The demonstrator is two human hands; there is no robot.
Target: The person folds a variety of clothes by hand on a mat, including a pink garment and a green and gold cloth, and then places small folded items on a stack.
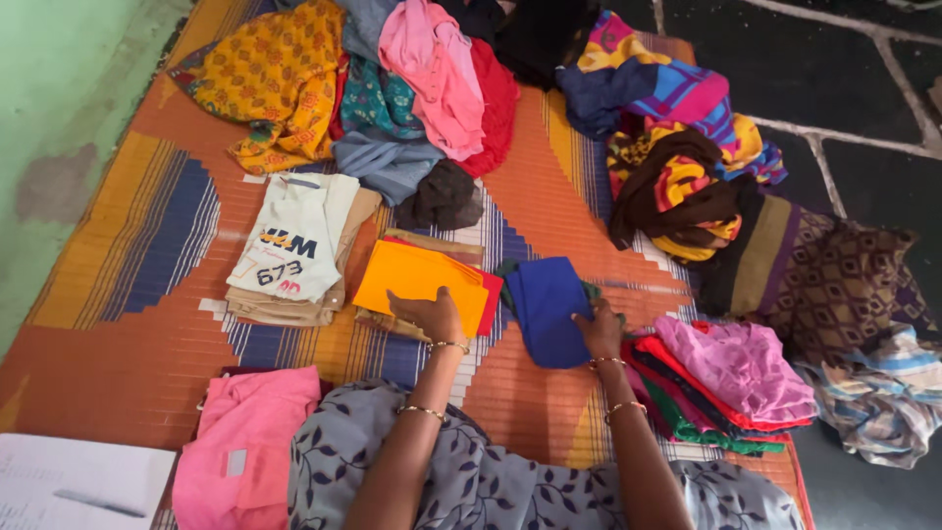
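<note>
My left hand (429, 314) rests flat on a folded orange cloth (417, 277) that tops a small stack with a red piece under it. My right hand (600, 329) presses on the right edge of a folded blue cloth (548, 307), which lies on a dark green piece. Both stacks sit on a striped orange and blue woven mat (147, 324). Both wrists wear thin gold bangles.
A folded white printed shirt (292, 245) on beige cloth lies left of the orange stack. A heap of unfolded clothes (412, 88) fills the far side. Folded pink and red pieces (731, 378) lie at right, a pink garment (245, 442) and white paper (78, 481) near left.
</note>
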